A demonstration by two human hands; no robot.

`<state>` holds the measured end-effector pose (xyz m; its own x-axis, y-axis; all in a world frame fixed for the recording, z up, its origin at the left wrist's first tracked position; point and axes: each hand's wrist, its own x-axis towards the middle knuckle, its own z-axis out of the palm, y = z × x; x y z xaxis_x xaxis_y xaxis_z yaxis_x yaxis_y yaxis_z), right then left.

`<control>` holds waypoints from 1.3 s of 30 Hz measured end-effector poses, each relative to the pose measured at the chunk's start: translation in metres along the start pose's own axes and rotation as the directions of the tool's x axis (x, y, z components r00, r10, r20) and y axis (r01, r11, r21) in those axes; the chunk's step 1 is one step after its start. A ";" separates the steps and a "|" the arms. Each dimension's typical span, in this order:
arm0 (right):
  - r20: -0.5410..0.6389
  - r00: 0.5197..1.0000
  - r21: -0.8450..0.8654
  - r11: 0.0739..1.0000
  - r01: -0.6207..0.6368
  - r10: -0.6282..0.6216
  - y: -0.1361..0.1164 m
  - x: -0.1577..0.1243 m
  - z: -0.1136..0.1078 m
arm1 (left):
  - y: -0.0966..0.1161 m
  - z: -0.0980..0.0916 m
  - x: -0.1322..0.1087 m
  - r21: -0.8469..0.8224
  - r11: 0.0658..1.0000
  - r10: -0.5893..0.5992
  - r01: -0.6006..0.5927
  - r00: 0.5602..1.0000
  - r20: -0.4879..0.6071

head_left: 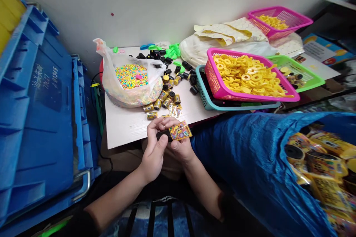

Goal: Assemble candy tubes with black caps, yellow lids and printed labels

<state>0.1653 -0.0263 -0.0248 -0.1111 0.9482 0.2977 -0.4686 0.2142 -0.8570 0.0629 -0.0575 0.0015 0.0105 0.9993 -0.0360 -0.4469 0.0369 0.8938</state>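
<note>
Both of my hands meet at the near edge of a small white table (125, 126). My left hand (154, 148) is closed round a small black tube (162, 135). My right hand (178, 147) pinches a colourful printed sticker (180, 130) against that tube. Just beyond my fingers lie several small tubes wrapped in yellow labels (164, 104), and farther back several bare black tubes (167, 62).
A clear bag of tiny multicoloured candy balls (130, 78) stands at the table's left. A pink basket of yellow rings (247, 76) rests on a teal basket (204, 98). A blue crate (36, 107) stands left. A blue sack of labelled tubes (314, 166) is at right.
</note>
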 end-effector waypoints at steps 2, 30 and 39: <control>-0.003 1.000 0.058 0.998 -0.005 0.005 0.000 0.000 0.001 | -0.001 0.001 -0.003 0.034 0.999 0.027 -0.027 1.000 0.001; -0.079 0.995 -0.354 0.935 0.032 -0.064 -0.036 0.005 -0.009 | 0.020 -0.006 0.014 -0.183 0.978 -0.112 0.099 0.992 -0.060; -0.078 0.991 -0.523 0.851 0.050 -0.107 -0.046 0.004 -0.011 | 0.023 -0.012 0.010 0.155 0.968 0.194 -0.199 0.980 0.048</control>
<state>0.1956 -0.0302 0.0109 0.0082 0.9353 0.3537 0.0543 0.3528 -0.9341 0.0420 -0.0472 0.0169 -0.0332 0.9866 0.1596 -0.2963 -0.1622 0.9412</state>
